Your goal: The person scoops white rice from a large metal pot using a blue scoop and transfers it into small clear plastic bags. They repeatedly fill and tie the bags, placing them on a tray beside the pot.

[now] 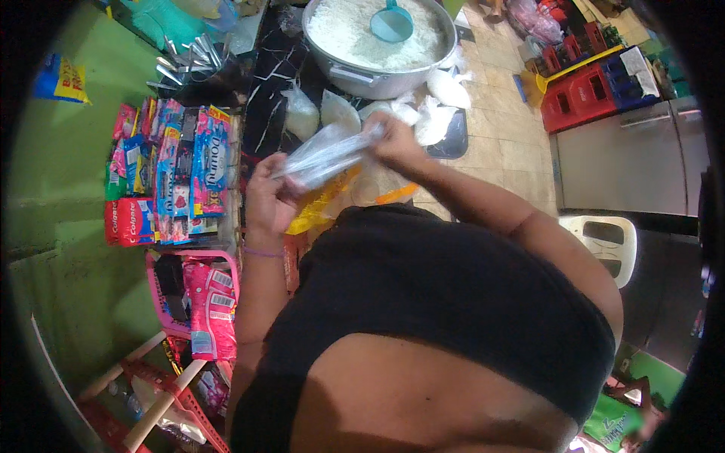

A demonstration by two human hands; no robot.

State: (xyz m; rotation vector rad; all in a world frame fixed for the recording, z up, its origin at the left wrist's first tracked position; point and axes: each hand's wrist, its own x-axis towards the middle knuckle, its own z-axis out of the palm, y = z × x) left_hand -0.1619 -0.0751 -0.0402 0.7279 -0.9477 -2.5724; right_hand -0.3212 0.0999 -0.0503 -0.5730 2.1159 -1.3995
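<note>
My left hand (273,195) and my right hand (394,142) grip the two ends of a stack of clear plastic bags (325,160), blurred by motion. Just beyond it, several small clear bags filled with something white, such as this filled bag (302,118), stand on the dark marbled table (273,83). Behind them is a large metal pot (366,81) of white, grainy stuff, with a teal plastic scoop (394,26) resting on top. Under my hands lies a yellow plastic wrapper (321,205), partly hidden by the bags and my left hand.
Left of the table hang or stand colourful sachets (211,162), with spoons (192,60) in a holder behind. A pink basket (158,294) holds pink packets. At right are a red bottle crate (578,98), a white plastic chair (604,230) and a metal-topped cabinet (627,166).
</note>
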